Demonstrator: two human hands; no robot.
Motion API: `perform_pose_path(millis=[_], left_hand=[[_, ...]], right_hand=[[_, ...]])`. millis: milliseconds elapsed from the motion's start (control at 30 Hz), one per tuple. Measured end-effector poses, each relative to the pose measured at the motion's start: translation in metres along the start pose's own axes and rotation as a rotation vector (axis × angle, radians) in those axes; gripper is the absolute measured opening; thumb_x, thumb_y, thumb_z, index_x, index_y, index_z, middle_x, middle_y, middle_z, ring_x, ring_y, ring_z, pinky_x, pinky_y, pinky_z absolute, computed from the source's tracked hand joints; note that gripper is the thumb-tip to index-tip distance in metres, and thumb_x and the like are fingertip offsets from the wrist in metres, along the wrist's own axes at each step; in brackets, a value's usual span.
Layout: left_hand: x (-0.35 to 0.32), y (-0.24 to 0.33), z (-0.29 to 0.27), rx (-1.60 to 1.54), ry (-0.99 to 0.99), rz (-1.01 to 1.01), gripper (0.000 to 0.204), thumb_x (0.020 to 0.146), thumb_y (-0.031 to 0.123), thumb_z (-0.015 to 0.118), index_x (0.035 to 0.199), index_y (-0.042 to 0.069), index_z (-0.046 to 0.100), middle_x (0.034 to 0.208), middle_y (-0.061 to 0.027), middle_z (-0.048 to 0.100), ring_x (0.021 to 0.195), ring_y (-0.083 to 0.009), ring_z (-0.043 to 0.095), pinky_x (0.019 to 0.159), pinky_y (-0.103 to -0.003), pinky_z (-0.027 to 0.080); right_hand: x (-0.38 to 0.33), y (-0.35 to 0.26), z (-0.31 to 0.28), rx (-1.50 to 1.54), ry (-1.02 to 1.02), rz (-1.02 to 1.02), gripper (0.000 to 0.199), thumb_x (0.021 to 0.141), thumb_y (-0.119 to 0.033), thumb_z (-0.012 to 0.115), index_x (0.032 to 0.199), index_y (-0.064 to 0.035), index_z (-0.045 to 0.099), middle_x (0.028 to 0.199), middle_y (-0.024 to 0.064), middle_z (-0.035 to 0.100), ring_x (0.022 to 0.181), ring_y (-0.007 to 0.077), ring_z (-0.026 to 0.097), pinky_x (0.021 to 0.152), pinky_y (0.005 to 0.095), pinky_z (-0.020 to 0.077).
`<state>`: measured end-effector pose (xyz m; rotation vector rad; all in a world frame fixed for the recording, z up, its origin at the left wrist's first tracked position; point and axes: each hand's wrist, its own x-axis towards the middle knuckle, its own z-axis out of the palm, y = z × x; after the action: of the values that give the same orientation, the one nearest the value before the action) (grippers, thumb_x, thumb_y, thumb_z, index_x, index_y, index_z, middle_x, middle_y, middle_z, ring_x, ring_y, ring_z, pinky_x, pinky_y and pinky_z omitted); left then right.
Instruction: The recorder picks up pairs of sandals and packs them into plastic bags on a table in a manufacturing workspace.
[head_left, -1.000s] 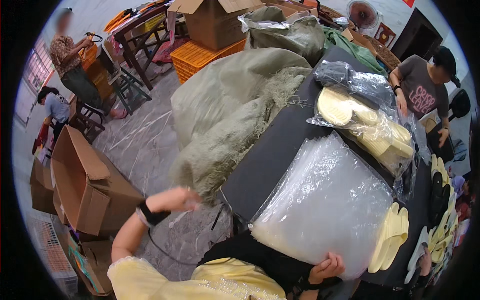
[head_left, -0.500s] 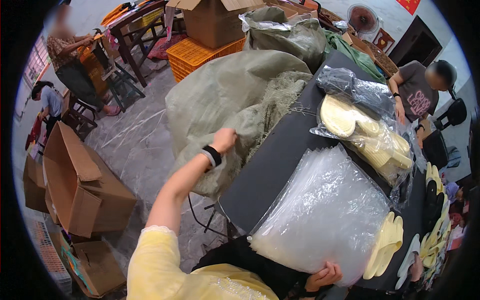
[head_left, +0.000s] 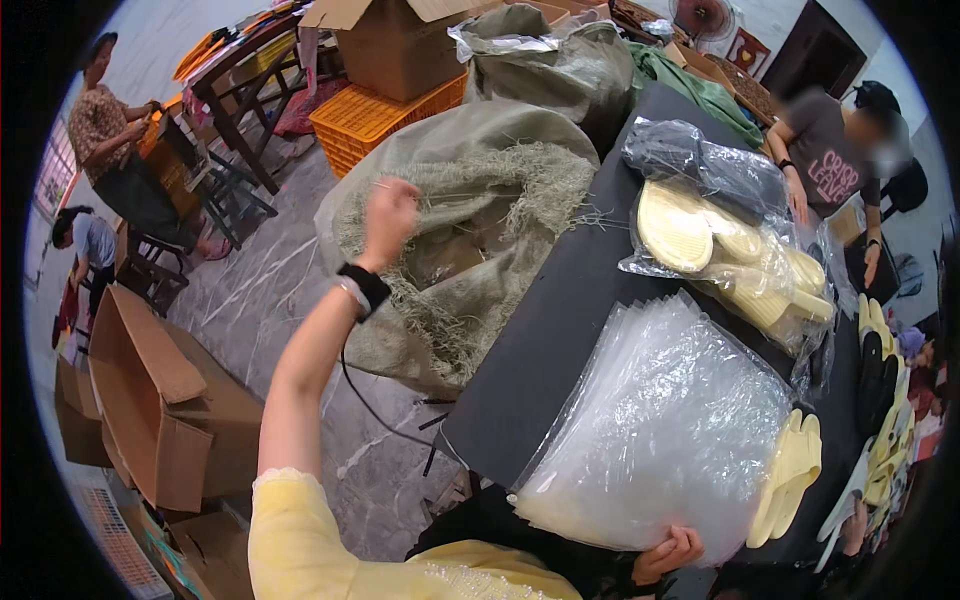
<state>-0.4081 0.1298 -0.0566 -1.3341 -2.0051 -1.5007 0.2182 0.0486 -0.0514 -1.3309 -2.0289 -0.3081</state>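
My left hand [head_left: 391, 215] is closed on the frayed rim of a large grey-green woven sack [head_left: 350, 330], at its left side. The sack's mouth gapes, and pale contents show dimly inside. My right hand [head_left: 670, 552] has its curled fingers at the lower edge of a fanned stack of clear plastic bags [head_left: 660, 430] on the dark table [head_left: 540, 330]. A pair of pale yellow slippers [head_left: 787, 478] lies just right of the stack. Beyond it are bagged yellow slippers [head_left: 680, 230] and dark items wrapped in clear plastic [head_left: 665, 150].
A person [head_left: 835, 150] works across the table; more slippers [head_left: 880, 400] line its right edge. Behind the sack stand another sack [head_left: 560, 75], an orange crate [head_left: 345, 130] and a cardboard box [head_left: 400, 50]. An open carton [head_left: 190, 400] sits left on the floor. Two people are far left.
My left hand has moved left and up with the sack's rim, and the sack's mouth has spread open. My right hand stays at the plastic bags. The view has shifted slightly.
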Motion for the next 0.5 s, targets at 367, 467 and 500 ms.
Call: perform_pose_path(millis=[367, 467, 500], left_hand=[[-0.100, -0.110, 0.212, 0.330, -0.654, -0.643, 0.046, 0.079, 0.041, 0.057, 0.080, -0.005, 0.067, 0.085, -0.0266, 0.063, 0.083, -0.0377, 0.063, 0.076, -0.044, 0.048], [-0.135, -0.229, 0.132, -0.018, -0.255, -1.054, 0.052, 0.064, 0.042, 0.074, 0.080, -0.006, 0.065, 0.087, -0.0252, 0.064, 0.089, -0.0387, 0.062, 0.082, -0.042, 0.047], [-0.149, -0.195, 0.203, 0.037, -0.179, -1.070, 0.056, 0.063, 0.037, 0.078, 0.095, -0.006, 0.063, 0.101, -0.0244, 0.062, 0.098, -0.0382, 0.059, 0.084, -0.041, 0.047]], right_hand=[[-0.003, 0.005, -0.010, -0.072, 0.007, -0.137, 0.020, 0.089, -0.010, 0.042, 0.088, -0.0054, 0.061, 0.086, 0.0103, 0.057, 0.078, 0.0264, 0.052, 0.072, 0.0392, 0.0394], [0.016, 0.005, -0.017, 0.151, 0.011, -0.204, 0.019, 0.088, -0.011, 0.042, 0.087, -0.0069, 0.061, 0.082, 0.0093, 0.055, 0.073, 0.0245, 0.050, 0.068, 0.0372, 0.0401], [0.019, 0.000, -0.014, 0.080, -0.030, -0.203, 0.019, 0.088, -0.011, 0.042, 0.086, -0.0075, 0.061, 0.082, 0.0094, 0.055, 0.072, 0.0245, 0.050, 0.067, 0.0373, 0.0405]])
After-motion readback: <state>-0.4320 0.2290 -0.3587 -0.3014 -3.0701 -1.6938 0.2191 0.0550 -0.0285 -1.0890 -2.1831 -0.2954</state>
